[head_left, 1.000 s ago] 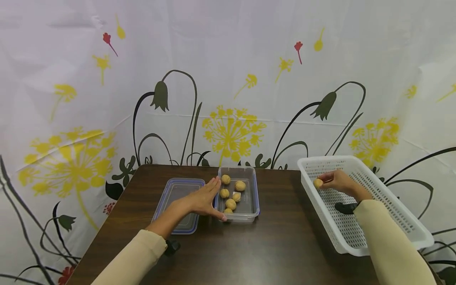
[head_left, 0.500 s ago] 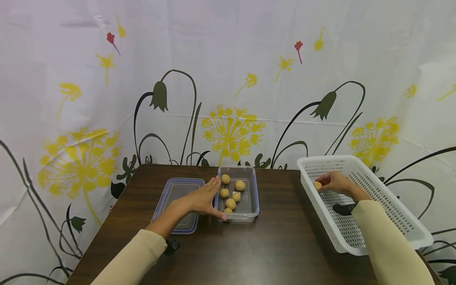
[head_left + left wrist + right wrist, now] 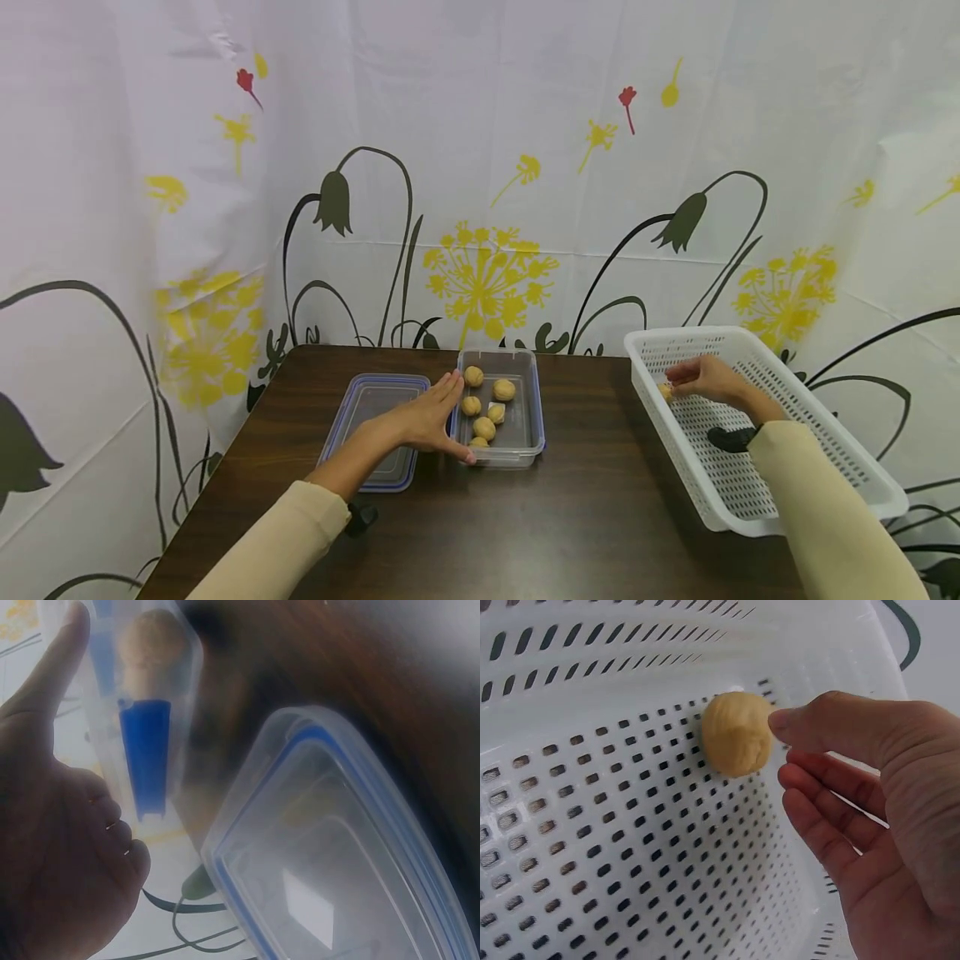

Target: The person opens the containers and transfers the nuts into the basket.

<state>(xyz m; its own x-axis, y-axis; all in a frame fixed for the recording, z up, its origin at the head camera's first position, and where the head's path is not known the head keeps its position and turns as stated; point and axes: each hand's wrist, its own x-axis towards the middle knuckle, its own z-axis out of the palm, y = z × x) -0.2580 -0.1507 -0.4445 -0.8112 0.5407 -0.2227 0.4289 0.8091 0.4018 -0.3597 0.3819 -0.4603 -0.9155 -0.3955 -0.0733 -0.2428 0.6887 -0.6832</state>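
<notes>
In the head view, my left hand (image 3: 427, 418) rests with extended fingers and thumb along the left side of a clear plastic container (image 3: 525, 421). Several walnuts (image 3: 484, 428) lie inside it. My right hand (image 3: 716, 385) is inside a white perforated basket (image 3: 697, 492), beside a single walnut (image 3: 737, 733). The right wrist view shows that walnut on the basket floor. My thumb tip is at its edge, while the other fingers are loosely bent and hold nothing. A blue clip (image 3: 146, 754) on the container's side shows in the left wrist view.
A clear lid with a blue seal (image 3: 375, 404) lies left of the container, partly under my left forearm. The dark wooden table (image 3: 585, 517) spans between container and basket. Behind it hangs a floral-print cloth (image 3: 480, 125).
My right hand lowered a walnut from the basket's left wall to its floor and let go of it. My left hand has stayed at the container.
</notes>
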